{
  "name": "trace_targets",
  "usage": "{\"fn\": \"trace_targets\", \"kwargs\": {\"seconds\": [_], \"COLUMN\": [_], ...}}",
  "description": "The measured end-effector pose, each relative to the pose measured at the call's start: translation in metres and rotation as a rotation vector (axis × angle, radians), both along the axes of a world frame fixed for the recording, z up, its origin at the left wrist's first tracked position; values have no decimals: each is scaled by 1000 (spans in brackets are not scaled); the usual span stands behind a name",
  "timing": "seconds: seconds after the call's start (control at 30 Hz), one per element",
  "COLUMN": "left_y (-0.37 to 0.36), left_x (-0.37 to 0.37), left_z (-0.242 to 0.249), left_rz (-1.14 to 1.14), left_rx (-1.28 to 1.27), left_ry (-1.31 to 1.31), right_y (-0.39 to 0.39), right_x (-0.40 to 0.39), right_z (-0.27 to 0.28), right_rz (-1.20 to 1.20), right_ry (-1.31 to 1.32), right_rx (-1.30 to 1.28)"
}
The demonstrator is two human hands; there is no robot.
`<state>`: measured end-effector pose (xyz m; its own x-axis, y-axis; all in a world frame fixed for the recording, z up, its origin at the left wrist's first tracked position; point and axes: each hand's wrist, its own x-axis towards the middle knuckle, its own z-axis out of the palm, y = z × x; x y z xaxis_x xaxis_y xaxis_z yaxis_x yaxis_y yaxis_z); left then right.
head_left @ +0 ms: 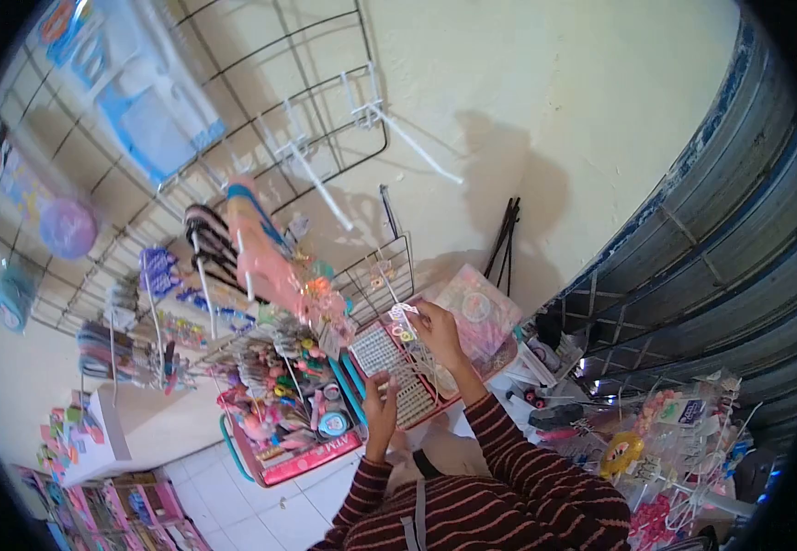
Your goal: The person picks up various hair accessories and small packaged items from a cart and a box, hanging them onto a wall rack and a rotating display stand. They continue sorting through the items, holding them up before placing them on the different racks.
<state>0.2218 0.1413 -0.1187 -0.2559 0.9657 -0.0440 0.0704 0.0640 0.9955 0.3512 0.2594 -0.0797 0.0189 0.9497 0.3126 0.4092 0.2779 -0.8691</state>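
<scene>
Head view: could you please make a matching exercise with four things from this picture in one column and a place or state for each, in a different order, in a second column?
Things:
1. right hand
2. left hand
3. white hook
4. striped sleeve

Places or states:
A. sticks out bare from the wire grid on the wall
B. holds a small white card by its fingers
C. touches the lower edge of the pink tray of small white items
D. covers the person's right forearm

Right pairs: 1-B, 2-C, 3-A, 4-D
</scene>
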Motion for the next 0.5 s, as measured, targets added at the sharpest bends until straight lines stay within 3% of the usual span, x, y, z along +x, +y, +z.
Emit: {"fn": "trace_targets", "kwargs": {"seconds": [0.17, 0.23, 0.27, 0.3, 0.37, 0.43, 0.5], "left_y": [-30, -41, -47, -55, -67, -76, -83], "left_x": [-9, -12, -14, -15, -18, -21, -24], "left_z": [-4, -1, 4, 9, 18, 23, 25], "left_rz": [0, 27, 25, 27, 53, 69, 30], "left_rx": [-104, -116, -140, -168, -203, -231, -134], "left_ry": [68, -74, -73, -78, -26, 23, -109], "right_y": [64, 79, 81, 75, 56, 22, -22], "right_x": [-21, -30, -32, -34, -33, -26, -16], "right_z": [-10, -14, -17, -22, -27, -45, -73], "right_rz": [-34, -104, -130, -138, -443, -460, -516], "right_ry": [-9, 14, 37, 45, -103, -74, -75], "right_rx": [-10, -48, -199, -208, -174, -211, -109]}}
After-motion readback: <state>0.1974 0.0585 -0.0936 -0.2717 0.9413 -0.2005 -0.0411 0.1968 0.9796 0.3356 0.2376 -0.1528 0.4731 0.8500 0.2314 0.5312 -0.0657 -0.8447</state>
